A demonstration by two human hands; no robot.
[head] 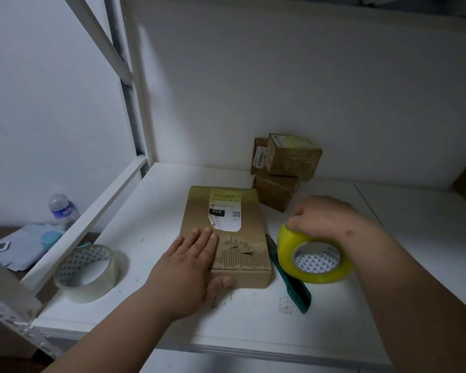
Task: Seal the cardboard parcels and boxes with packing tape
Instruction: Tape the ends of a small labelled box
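Hands meet over a white shelf board (159,200) set in a white metal rack. The left hand (189,262) lies flat with straight fingers spread on the near left part of a flat brown cardboard parcel (226,238), while its thumb presses against the parcel's near side wall. That parcel lies in the middle of the shelf, with a white shipping label (226,211) on its far half and a torn, rippled patch on its near top face.

The right hand (323,216) curls its fingers over the top of a thick yellow roll of packing tape (312,254), which stands on edge just right of the parcel with its open core turned toward the camera. Whether the roll touches the parcel cannot be told. A green-handled cutter (293,286) lies on the shelf between the parcel and the roll, partly under the roll.

At the left of the shelf a thinner clear roll of tape (86,273) lies flat, well apart from the parcel. Toward the back wall three small brown cardboard boxes (285,168) are stacked together, the top one tilted on the lower ones, just beyond the parcel's far right corner.

Past the rack's left edge, lower down, stand a clear plastic water bottle (61,208), a small blue-lidded pot (50,238) and some pale grey sheets (24,246).
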